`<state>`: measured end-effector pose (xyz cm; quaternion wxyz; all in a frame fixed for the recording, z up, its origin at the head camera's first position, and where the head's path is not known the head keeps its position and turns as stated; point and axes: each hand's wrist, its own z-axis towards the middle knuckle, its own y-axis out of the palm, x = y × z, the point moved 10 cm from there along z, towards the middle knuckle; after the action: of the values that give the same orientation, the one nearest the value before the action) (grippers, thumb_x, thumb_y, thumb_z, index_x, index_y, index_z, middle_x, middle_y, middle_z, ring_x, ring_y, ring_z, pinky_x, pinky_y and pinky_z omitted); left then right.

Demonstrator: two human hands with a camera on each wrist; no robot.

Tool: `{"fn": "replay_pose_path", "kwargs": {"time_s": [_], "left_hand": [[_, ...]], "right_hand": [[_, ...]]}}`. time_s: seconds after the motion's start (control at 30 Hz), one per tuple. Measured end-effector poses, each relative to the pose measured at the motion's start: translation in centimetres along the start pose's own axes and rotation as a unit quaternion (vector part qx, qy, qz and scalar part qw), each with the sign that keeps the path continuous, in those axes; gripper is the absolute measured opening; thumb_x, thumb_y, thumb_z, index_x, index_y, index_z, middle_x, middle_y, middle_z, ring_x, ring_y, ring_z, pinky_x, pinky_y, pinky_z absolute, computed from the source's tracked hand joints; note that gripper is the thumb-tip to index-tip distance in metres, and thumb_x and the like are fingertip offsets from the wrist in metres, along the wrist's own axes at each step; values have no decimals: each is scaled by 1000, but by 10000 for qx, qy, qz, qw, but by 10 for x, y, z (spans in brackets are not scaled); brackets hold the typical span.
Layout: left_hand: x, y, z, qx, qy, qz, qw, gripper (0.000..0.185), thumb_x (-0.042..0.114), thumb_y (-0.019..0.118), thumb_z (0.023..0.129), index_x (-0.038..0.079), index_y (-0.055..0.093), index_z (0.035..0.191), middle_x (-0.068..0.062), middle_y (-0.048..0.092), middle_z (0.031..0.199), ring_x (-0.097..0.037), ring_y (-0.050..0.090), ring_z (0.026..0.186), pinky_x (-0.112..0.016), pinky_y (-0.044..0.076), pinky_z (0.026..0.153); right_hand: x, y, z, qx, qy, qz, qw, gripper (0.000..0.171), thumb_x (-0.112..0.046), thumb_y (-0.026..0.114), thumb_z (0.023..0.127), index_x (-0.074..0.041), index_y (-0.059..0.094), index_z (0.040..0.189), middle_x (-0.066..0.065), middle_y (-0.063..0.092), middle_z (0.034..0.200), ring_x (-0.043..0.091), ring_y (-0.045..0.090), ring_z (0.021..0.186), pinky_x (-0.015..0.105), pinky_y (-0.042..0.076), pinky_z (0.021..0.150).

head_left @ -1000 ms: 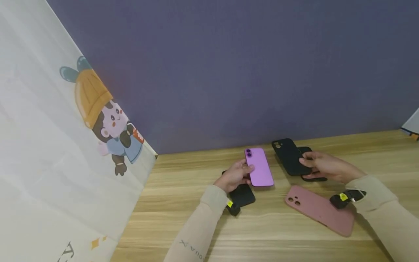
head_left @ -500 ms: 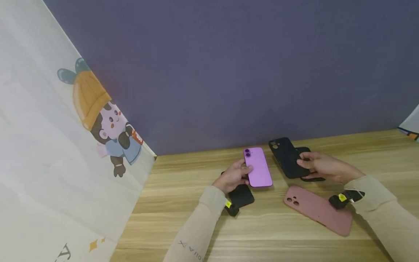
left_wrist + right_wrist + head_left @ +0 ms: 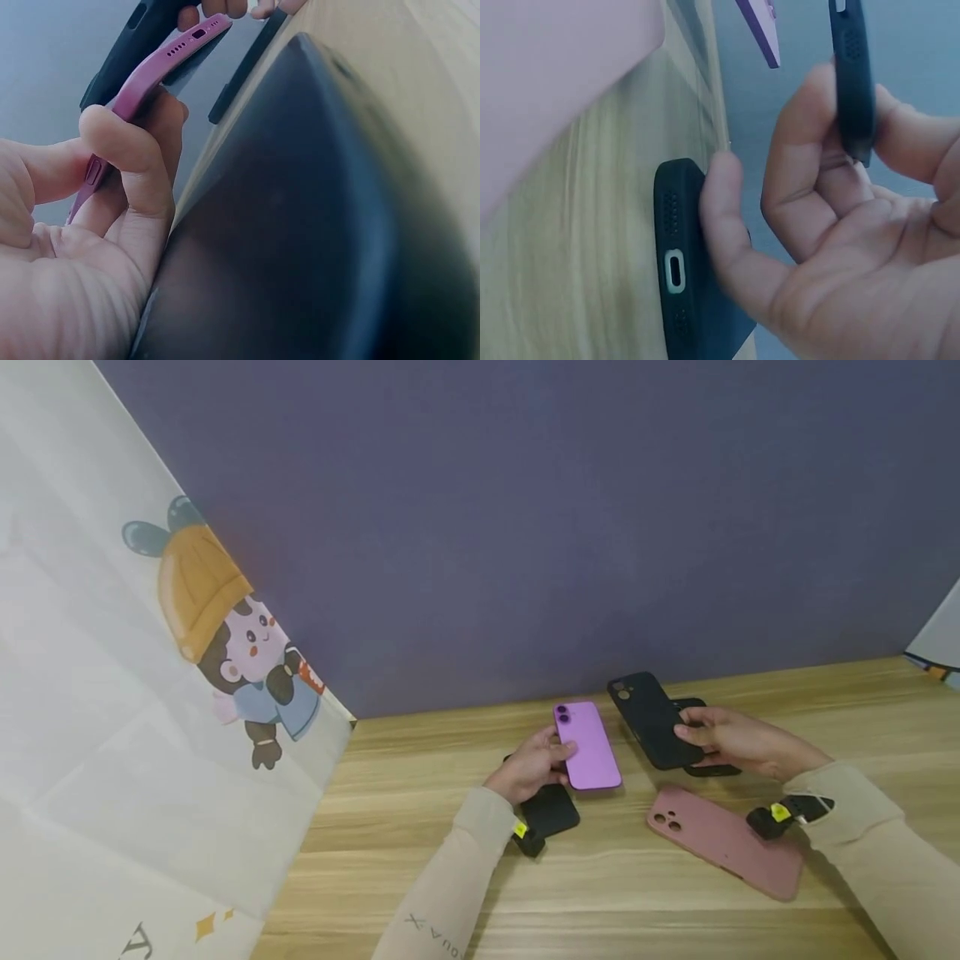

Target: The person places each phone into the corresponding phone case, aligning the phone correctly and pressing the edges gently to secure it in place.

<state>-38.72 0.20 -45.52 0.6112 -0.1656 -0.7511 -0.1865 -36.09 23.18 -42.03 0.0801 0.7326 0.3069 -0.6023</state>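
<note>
In the head view my left hand (image 3: 528, 767) grips a purple phone (image 3: 590, 752) by its left edge, thumb on the back, camera lenses at the far end. Below that hand lies a dark flat slab (image 3: 551, 810), partly covered by the hand. My right hand (image 3: 738, 739) pinches a black phone case (image 3: 648, 718) between thumb and fingers, its camera cutout at the far left corner. Beneath it a second black phone case (image 3: 682, 255) lies on the table, with one lower finger of the right hand right at its surface in the right wrist view.
A pink phone case (image 3: 720, 839) lies on the wooden table (image 3: 405, 843), partly beneath the right wrist camera (image 3: 768, 820). A dark blue panel (image 3: 540, 543) rises at the table's far edge. At the left hangs a white sheet (image 3: 67, 693) with a cartoon figure.
My right hand has shifted slightly left with the black phone case, closer to the purple phone. The left hand still holds the phone; the whole head view has drifted a little.
</note>
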Motion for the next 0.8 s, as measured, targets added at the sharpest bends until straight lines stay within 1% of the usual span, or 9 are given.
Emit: {"fn": "replay_pose_path", "kwargs": {"time_s": [0.13, 0.17, 0.27, 0.37, 0.4, 0.5, 0.8], "left_hand": [[-1, 0, 0, -2, -26, -20, 10000, 29, 9, 52, 106, 4, 52, 135, -2, 65, 91, -12, 60, 74, -22, 50, 60], [-1, 0, 0, -10, -35, -23, 10000, 29, 9, 52, 106, 4, 52, 135, -3, 65, 92, -12, 60, 74, -22, 50, 60], [-1, 0, 0, -26, -21, -42, 10000, 31, 7, 52, 105, 4, 51, 136, -2, 64, 96, -12, 61, 76, -22, 51, 60], [-2, 1, -3, -95, -13, -40, 9999, 33, 5, 52, 105, 3, 50, 137, -2, 63, 98, -12, 61, 77, -22, 51, 61], [-2, 1, -4, -126, -13, -53, 9999, 33, 4, 52, 105, 3, 49, 138, -2, 63, 98, -12, 61, 77, -23, 52, 61], [-4, 3, -7, -228, -23, -47, 9997, 34, 4, 52, 105, 3, 48, 138, -2, 63, 98, -12, 62, 77, -23, 52, 61], [-6, 5, -20, -469, -24, -1, 9989, 33, 2, 50, 105, 1, 46, 138, -3, 62, 98, -12, 63, 77, -24, 53, 63]], "right_hand": [[1, -2, 2, 82, -8, -25, 10000, 88, -31, 47, 110, 11, -16, 156, 41, -18, 160, 59, 4, 149, 50, 51, 106], [1, -3, 2, 130, -20, -48, 9999, 86, -30, 47, 110, 12, -12, 156, 42, -12, 160, 59, 10, 149, 49, 52, 105], [-2, -3, 3, 185, -102, -84, 9997, 83, -31, 46, 111, 14, -8, 156, 43, -7, 160, 59, 15, 148, 50, 52, 105], [-5, 2, 0, 238, -115, -73, 9996, 83, -31, 47, 110, 13, -6, 156, 42, -6, 161, 58, 15, 149, 51, 52, 105], [-5, 4, -1, 233, -120, -67, 9996, 86, -31, 47, 110, 13, -10, 156, 41, -12, 161, 58, 10, 149, 52, 51, 106], [-7, 11, -5, 288, -89, -46, 9995, 88, -32, 49, 109, 11, -11, 157, 39, -14, 162, 58, 7, 150, 52, 50, 107], [-11, 28, -17, 416, -171, -69, 9990, 87, -33, 50, 109, 11, -8, 158, 40, -11, 162, 57, 11, 150, 53, 51, 106]]}}
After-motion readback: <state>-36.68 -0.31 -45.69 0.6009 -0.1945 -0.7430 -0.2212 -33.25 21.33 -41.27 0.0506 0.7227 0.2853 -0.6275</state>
